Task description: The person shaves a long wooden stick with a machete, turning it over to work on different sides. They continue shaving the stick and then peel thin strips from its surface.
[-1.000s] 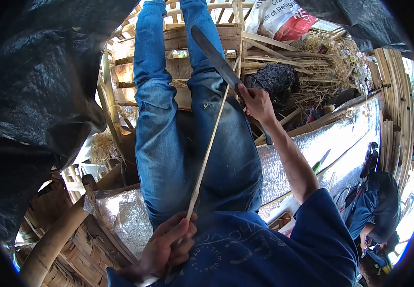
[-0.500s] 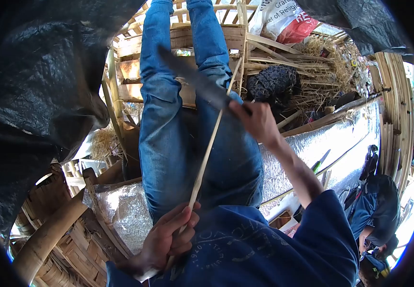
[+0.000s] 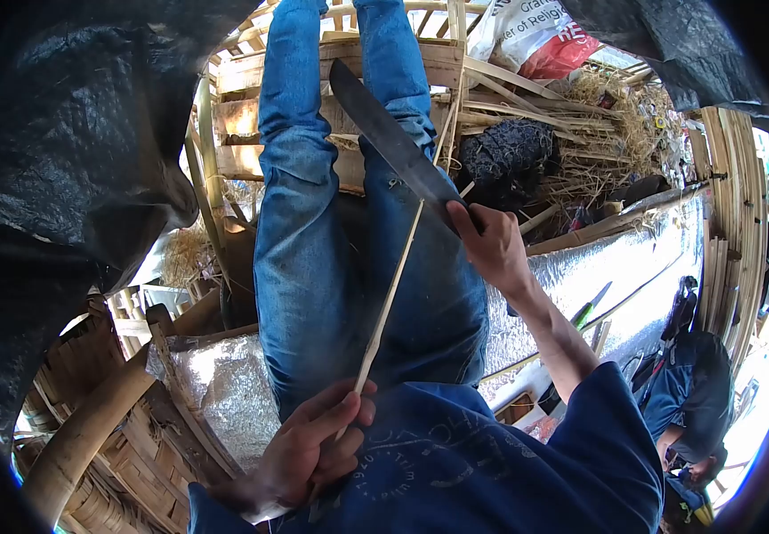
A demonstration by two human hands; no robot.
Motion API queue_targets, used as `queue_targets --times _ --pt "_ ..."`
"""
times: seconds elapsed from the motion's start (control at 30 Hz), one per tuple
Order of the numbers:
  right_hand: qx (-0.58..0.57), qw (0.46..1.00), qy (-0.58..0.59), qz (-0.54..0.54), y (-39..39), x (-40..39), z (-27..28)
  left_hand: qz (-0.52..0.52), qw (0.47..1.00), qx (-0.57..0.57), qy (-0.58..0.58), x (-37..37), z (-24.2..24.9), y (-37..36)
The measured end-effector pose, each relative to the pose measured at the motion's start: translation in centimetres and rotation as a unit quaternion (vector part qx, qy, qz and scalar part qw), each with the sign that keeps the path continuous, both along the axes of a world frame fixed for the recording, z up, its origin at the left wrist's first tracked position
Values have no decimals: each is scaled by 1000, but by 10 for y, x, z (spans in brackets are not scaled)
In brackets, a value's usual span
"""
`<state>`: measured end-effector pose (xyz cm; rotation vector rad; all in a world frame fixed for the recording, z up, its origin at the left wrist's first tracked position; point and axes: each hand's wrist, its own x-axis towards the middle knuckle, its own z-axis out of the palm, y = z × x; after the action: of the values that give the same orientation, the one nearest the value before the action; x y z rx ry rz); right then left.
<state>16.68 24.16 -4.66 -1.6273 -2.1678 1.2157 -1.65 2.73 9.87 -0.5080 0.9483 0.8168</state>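
My left hand [image 3: 318, 440] is closed round the lower part of a thin, pale bamboo strip [image 3: 390, 298], close against the front of my shirt. From there the strip slants up over my thigh, its far end lying just below the blade. In my right hand [image 3: 495, 249], the fingers wrap the handle of a machete [image 3: 393, 147]. Its dark, broad blade points up and to the left across my knee and shin. A small light sliver [image 3: 467, 190] shows beside the blade near my right hand.
Silver foil sheeting [image 3: 633, 240] covers the surface beside my legs, with a green-handled knife [image 3: 585, 311] on it. Straw [image 3: 607, 160] and a black bundle [image 3: 509, 151] lie beyond. Another person [image 3: 691, 392] is at the right. A thick bamboo pole [image 3: 91, 436] stands at lower left.
The machete has swung right and away from the strip, which its blade crossed before. The strip looked longer earlier; its end now shows below the blade. My left hand keeps its hold.
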Motion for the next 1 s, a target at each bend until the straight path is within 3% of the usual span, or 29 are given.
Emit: queue_targets --times 0.43,0.5,0.77,0.83,1.0 --pt "-105 994 6 -5 -47 28 22 17 1000 4 -4 1 -1 0" --pt "-98 993 -6 65 -63 37 23 18 1000 4 -5 2 -3 -2" --pt "-190 979 -18 74 -89 50 55 17 1000 3 3 4 -2 -4" --pt "-157 983 1 96 -92 54 52 20 1000 9 -7 4 -3 -5" --pt "-200 975 -10 95 -98 57 58 10 1000 11 -9 5 -4 -5"
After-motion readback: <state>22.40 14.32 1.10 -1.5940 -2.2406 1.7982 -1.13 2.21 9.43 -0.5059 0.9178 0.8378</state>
